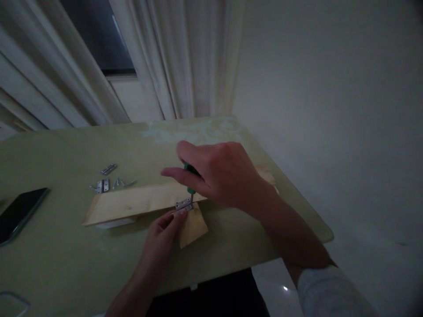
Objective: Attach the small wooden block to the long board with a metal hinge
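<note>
My right hand [224,176] is wrapped over the green handle of a screwdriver [191,190], held upright with its shaft pointing down. The screwdriver's tip is at a metal hinge [183,204]; a screw under it is too small to make out. My left hand [165,231] pinches the hinge's near leaf, with the thumb on top, against a small wooden piece [194,225]. The hinge's other leaf lies along the front edge of a long wooden board [132,203]. My right hand and wrist hide part of the board.
Behind the board's left end lie a hinge [103,186], another closed hinge [109,169] and several loose screws [119,182]. A white block [117,222] shows under the board. A dark phone [23,213] lies at left on the green table [66,246]. A wall rises at right.
</note>
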`<state>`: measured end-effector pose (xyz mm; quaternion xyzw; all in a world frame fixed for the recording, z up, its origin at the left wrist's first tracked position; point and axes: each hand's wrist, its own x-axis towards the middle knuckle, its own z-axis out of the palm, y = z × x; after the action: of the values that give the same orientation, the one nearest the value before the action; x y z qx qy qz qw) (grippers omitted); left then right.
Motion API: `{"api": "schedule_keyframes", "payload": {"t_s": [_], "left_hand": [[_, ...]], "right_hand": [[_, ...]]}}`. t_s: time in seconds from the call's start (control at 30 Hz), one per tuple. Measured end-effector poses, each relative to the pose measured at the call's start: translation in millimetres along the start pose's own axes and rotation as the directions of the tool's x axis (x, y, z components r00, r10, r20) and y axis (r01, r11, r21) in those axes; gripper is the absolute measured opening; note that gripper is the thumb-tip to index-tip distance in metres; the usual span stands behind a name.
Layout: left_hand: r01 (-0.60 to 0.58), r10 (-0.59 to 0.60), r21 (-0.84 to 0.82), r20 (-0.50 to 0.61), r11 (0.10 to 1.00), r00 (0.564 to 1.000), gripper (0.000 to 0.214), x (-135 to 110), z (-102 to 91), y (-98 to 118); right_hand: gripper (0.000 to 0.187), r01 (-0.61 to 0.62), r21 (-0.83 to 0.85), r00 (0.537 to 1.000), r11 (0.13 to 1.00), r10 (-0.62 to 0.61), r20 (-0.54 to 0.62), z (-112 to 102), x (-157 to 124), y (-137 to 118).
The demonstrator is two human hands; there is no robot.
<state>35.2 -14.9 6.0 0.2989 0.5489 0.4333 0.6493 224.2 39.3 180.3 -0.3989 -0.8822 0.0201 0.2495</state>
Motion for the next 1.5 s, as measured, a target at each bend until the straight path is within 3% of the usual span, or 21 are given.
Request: {"api": "schedule_keyframes", "payload": {"t_s": [0.1, 0.17, 0.33, 0.4, 0.5, 0.6, 0.67, 0.83, 1.0, 1.1, 1.17, 1.2, 1.27, 1.33, 1.4, 1.43, 1.5], "left_hand": [[-0.053, 0.053, 0.029, -0.02, 0.998, 0.998, 0.046, -1, -0.2, 0], [-0.069, 0.07, 0.039, -0.025, 0.997, 0.997, 0.048, -1, -0.5, 0], [-0.003, 0.003, -0.019, 0.002, 1.0, 1.0, 0.052, 1, -0.1, -1], [0.0, 0.0, -0.024, 0.007, 1.0, 1.0, 0.052, 2, 0.1, -1], [-0.004, 0.004, -0.02, 0.005, 1.0, 1.0, 0.053, 2, 0.1, -2], [0.004, -0.004, -0.026, -0.009, 1.0, 1.0, 0.055, 2, 0.2, -1], [0.014, -0.014, -0.033, -0.009, 0.999, 1.0, 0.055, 2, 0.1, -1], [0.022, -0.022, -0.056, 0.012, 0.998, 1.0, 0.052, 1, 0.1, -1], [0.018, -0.018, -0.046, -0.002, 0.999, 1.0, 0.052, -1, 1.4, 1], [0.021, -0.021, -0.045, -0.002, 0.999, 1.0, 0.054, -1, 1.7, 1], [0.029, -0.029, -0.052, -0.002, 0.998, 1.0, 0.055, 0, 1.9, 1], [0.03, -0.03, -0.056, -0.002, 0.998, 1.0, 0.055, 0, 2.1, 1], [0.02, -0.02, -0.059, 0.001, 0.998, 1.0, 0.053, 0, 2.6, 1], [0.018, -0.018, -0.045, 0.002, 0.999, 1.0, 0.052, 0, 3.1, 1], [0.021, -0.021, -0.03, 0.0, 0.999, 1.0, 0.052, 0, 3.5, 2], [0.023, -0.023, -0.026, -0.001, 0.999, 1.0, 0.052, 0, 3.6, 2], [0.016, -0.016, -0.03, -0.001, 0.999, 1.0, 0.051, 0, 3.9, 2]], "right_hand": [[0.021, 0.249, 0.218, 0.963, 0.944, -0.265, 0.044, -2, -2, 0], [0.028, 0.313, 0.337, 0.94, 0.888, -0.34, 0.024, -4, -3, 2], [0.02, 0.179, 0.289, 0.977, 0.941, -0.136, -0.161, 9, 2, 10], [0.027, 0.172, 0.296, 0.974, 0.939, -0.117, -0.194, 15, 6, 12], [0.039, 0.203, 0.4, 0.968, 0.894, -0.122, -0.218, 23, 9, 15], [0.06, 0.155, 0.552, 0.977, 0.82, -0.044, -0.21, 27, 9, 18], [0.06, 0.124, 0.642, 0.984, 0.757, -0.01, -0.179, 27, 10, 21], [0.043, 0.164, 0.769, 0.983, 0.618, -0.163, -0.078, 18, 7, 23], [0.057, 0.135, 0.782, 0.951, 0.608, -0.301, 0.069, 5, 4, 24], [0.06, 0.152, 0.791, 0.95, 0.592, -0.308, 0.047, 7, 5, 27], [0.053, 0.212, 0.753, 0.955, 0.623, -0.297, -0.023, 11, 6, 27], [0.047, 0.249, 0.691, 0.956, 0.678, -0.286, -0.064, 13, 7, 25], [0.032, 0.266, 0.458, 0.964, 0.848, -0.229, -0.136, 16, 7, 21], [0.019, 0.156, 0.18, 0.972, 0.971, -0.118, -0.204, 18, 7, 15], [0.025, 0.051, 0.051, 0.971, 0.997, -0.038, -0.236, 18, 7, 12], [0.027, 0.071, 0.06, 0.971, 0.996, -0.055, -0.232, 17, 7, 12], [0.023, 0.234, 0.159, 0.959, 0.959, -0.201, -0.199, 15, 7, 13]]}}
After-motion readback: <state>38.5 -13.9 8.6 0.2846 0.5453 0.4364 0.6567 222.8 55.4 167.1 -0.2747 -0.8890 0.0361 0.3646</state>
